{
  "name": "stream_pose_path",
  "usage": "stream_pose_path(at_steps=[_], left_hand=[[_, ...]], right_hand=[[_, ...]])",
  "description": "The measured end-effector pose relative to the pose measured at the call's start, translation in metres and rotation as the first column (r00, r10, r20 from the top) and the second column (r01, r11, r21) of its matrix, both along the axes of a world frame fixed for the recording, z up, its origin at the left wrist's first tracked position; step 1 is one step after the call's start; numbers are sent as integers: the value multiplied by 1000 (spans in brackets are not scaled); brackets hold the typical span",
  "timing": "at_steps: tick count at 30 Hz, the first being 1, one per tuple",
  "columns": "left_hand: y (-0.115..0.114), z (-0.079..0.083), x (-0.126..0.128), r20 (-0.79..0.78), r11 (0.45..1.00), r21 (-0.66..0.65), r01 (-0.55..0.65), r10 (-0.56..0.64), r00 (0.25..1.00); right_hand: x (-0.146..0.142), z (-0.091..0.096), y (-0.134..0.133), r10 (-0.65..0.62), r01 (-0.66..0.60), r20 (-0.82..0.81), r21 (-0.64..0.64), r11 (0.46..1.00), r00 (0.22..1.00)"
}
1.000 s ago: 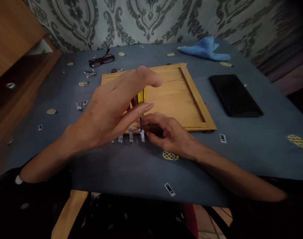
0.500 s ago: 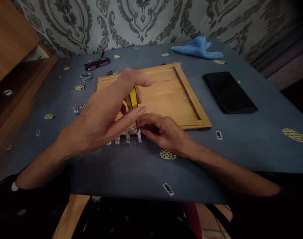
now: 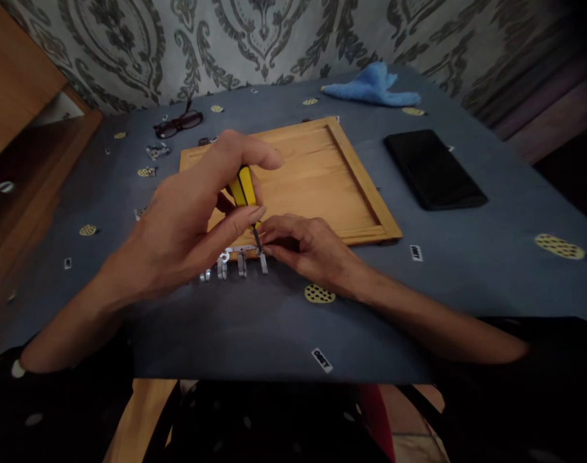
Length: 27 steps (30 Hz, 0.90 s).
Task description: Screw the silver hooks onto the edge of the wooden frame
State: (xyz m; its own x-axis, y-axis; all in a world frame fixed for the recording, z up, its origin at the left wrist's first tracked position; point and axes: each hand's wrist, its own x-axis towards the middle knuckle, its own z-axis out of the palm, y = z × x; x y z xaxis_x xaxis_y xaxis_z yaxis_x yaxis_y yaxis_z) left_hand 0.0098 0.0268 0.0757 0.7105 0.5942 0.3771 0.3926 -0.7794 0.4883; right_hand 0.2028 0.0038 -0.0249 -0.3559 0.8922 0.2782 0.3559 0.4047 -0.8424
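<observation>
My left hand (image 3: 187, 225) is wrapped round the yellow and black handle of a screwdriver (image 3: 243, 188), index finger stretched over its top. The tool's tip points down at a metal hook rack (image 3: 230, 260) lying at the near edge of a wooden panel (image 3: 312, 173). My right hand (image 3: 307, 247) pinches at the right end of that rack, fingers closed beside the screwdriver tip. What the fingertips press is hidden.
A black phone (image 3: 433, 170) lies right of the panel. Blue cloth (image 3: 370, 87) sits at the far edge, glasses (image 3: 177, 123) at far left. Small metal parts (image 3: 157, 152) lie on the grey tablecloth (image 3: 467, 270). A wooden cabinet (image 3: 13, 103) stands left.
The screwdriver has tilted and come down, its tip now at the rack's right end. Both hands shifted slightly left and nearer; the view drifted a little.
</observation>
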Motion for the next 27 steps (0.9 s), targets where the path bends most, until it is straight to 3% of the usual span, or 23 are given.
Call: stream_pose_path(at_steps=[6,14,21,27], left_hand=[[3,0,-1,23,998,-47,50,-48,999],[1,-3,4,12,984,180,-11,9,1000],[-1,1,4,16,967,253,-39,36,999],[0,1,3,30,980,199,-14,9,1000]], right_hand=[[-1,3,0,0,0,34,2,1000,999],[0,6,1,2,-3,64,18,1000,998],[2,4,0,49,-49,-7,-42,998,999],[4,6,0,81,-83,-22,-96,992,996]])
